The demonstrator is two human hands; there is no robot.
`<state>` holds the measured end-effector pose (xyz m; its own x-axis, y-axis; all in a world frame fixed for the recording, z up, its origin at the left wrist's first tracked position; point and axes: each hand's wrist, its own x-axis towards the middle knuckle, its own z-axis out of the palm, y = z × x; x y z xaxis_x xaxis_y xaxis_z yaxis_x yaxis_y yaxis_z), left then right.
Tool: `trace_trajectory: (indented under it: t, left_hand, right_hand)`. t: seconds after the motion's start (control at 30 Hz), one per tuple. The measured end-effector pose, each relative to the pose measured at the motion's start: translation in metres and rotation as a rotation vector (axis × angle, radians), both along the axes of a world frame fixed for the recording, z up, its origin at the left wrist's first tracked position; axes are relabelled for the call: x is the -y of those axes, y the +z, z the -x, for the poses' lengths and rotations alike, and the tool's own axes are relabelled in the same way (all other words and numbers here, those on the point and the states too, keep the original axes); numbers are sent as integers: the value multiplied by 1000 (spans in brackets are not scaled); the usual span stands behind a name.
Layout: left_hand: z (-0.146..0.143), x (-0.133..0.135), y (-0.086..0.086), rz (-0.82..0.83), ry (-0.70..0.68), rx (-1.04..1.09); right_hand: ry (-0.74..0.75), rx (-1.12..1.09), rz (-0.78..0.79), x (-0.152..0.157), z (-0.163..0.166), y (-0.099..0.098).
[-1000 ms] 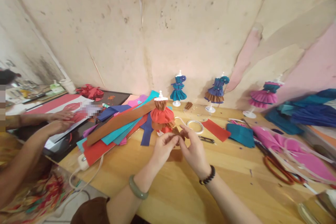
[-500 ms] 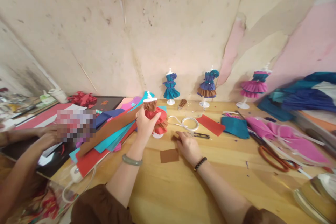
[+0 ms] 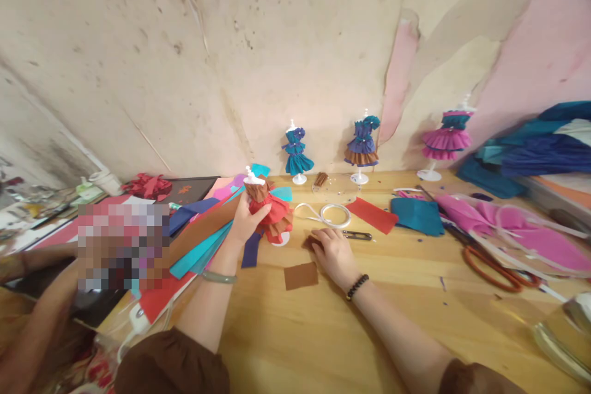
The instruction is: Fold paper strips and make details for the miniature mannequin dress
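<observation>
My left hand (image 3: 245, 221) clasps the red-skirted mannequin (image 3: 276, 208); my right hand (image 3: 335, 253), hold unclear, lies right of the brown patch (image 3: 301, 276).

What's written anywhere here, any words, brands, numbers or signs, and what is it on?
No readable text anywhere.
Little dress form in the left hand: no lettering visible.
Black snips, orange-handled scissors: any marks are too small to read.
Wall: stains and peeling patches, no lettering.
</observation>
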<state>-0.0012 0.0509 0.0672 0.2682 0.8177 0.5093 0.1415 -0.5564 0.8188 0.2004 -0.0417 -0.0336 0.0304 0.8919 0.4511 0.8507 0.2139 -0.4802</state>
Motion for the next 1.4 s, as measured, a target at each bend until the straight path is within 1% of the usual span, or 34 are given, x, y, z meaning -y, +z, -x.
trace_trajectory:
  t: [0.1, 0.3, 0.37, 0.47, 0.57, 0.6, 0.67, 0.83, 0.9, 0.93, 1.0, 1.1, 1.3, 1.4]
  left_hand:
    - [5, 2, 3, 20, -13, -33]
    - [11, 3, 14, 41, 7, -123]
    - [12, 4, 17, 59, -5, -117]
    - [12, 7, 22, 79, -58, -69]
    - [10, 10, 24, 59, -77, -41]
    - [8, 11, 23, 43, -50, -40]
    - [1, 10, 21, 11, 66, -39]
    - [-19, 2, 11, -73, 450, -27]
    - [-24, -1, 9, -86, 535, 1]
    - [-25, -2, 9, -80, 545, 14]
    - [-23, -3, 9, -59, 514, 42]
    - [-16, -3, 11, -25, 409, 94]
    - [5, -8, 12, 123, 232, 206]
    - [15, -9, 14, 132, 170, 208]
  right_hand:
    - [11, 5, -24, 0, 0, -1]
    - [36, -22, -72, -1, 0, -3]
    - [46, -34, -77, -1, 1, -3]
    - [53, -43, -73, 0, 2, -1]
    - [56, -44, -72, 1, 2, 1]
    - [58, -43, -72, 1, 2, 1]
    - [60, -41, -71, 1, 2, 1]
    - [69, -34, -94, 0, 2, -3]
    - [69, -35, -100, 0, 2, -4]
    - [68, -38, -99, 0, 2, -5]
    - [69, -45, -96, 0, 2, -4]
    - [81, -59, -91, 1, 2, -2]
    - [93, -70, -81, 1, 1, -2]
    - [102, -72, -75, 0, 1, -4]
